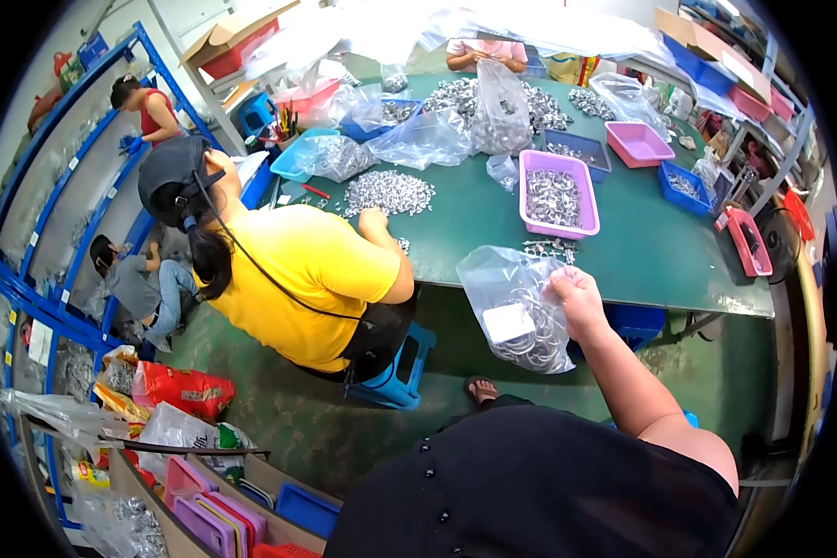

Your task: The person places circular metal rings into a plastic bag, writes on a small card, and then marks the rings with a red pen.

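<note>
My right hand [578, 302] is closed on the upper right edge of a clear plastic bag [482, 275]. Curved silver metal parts [547, 346] fill the bag's lower half, and a blank-looking white label [509, 324] shows on its front. The bag hangs just off the near edge of the green table [660, 265]. Beyond it on the table stands a lilac tray [560, 230] of similar shiny metal pieces, with a few loose metal parts [551, 248] lying by its near side. My left hand is out of view.
A person in a yellow shirt [298, 270] sits at left on a blue stool [409, 372], a hand by a pile of small metal parts [391, 192]. Other people are by the blue shelves [93, 186] and across the table. A pink tray [640, 142] stands farther right.
</note>
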